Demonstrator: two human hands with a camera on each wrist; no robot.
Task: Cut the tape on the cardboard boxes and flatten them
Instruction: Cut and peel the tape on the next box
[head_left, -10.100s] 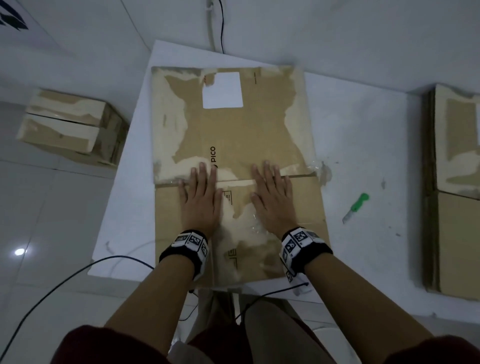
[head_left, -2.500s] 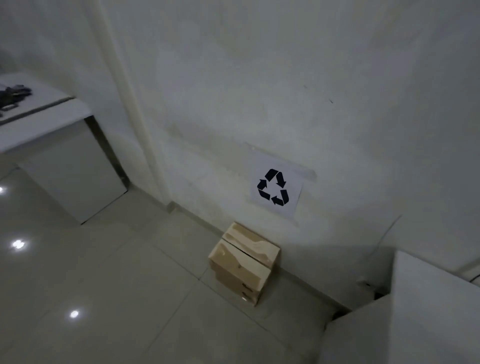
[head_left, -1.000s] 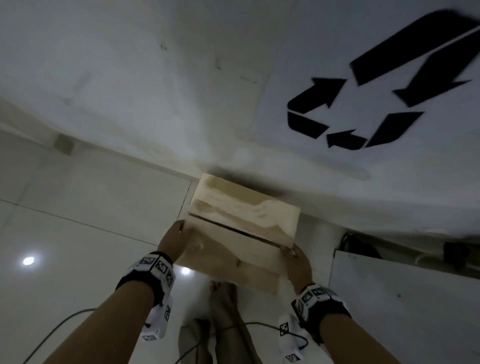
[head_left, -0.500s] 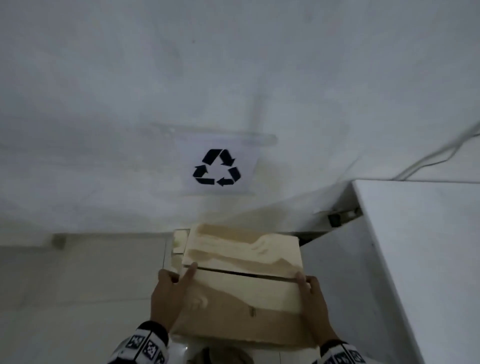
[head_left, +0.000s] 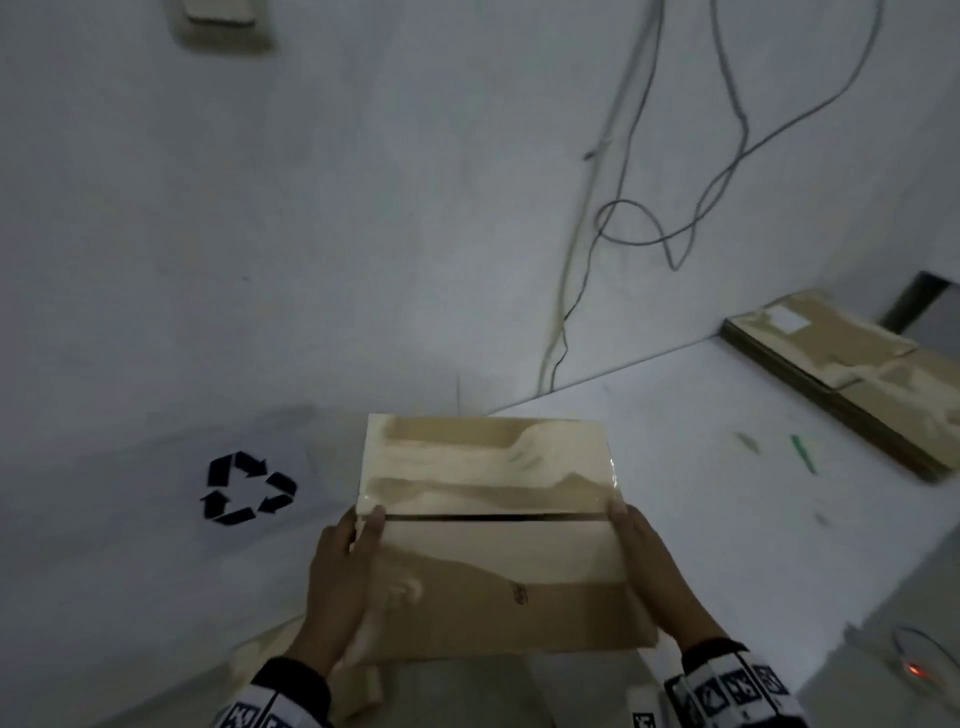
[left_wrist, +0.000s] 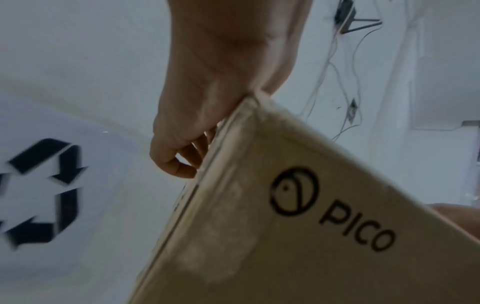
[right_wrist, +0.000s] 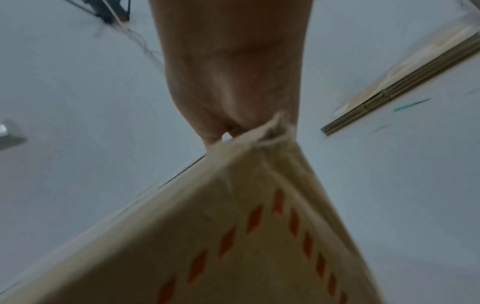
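Note:
A closed cardboard box (head_left: 493, 525), brown with pale torn tape patches and a dark seam across its top, hangs in the air between my hands. My left hand (head_left: 343, 577) grips its left side, thumb on top by the seam. My right hand (head_left: 654, 571) grips the right side. In the left wrist view the left hand (left_wrist: 207, 107) has its fingers (left_wrist: 182, 166) curled at the edge of the box (left_wrist: 298, 236), which is printed PICO. The right wrist view shows my right hand (right_wrist: 233, 82) holding a corner of the box (right_wrist: 233, 236), which has orange dashes.
A white table (head_left: 701, 519) lies to the right, holding a green-handled knife (head_left: 802, 453) and a stack of flattened cardboard (head_left: 857, 379) at its far right. A recycling sign (head_left: 249, 491) is on the wall at left. Cables (head_left: 623, 228) hang on the wall.
The box has come up from the floor below the recycling sign and moved right toward the table. Both hands keep their grip on its sides.

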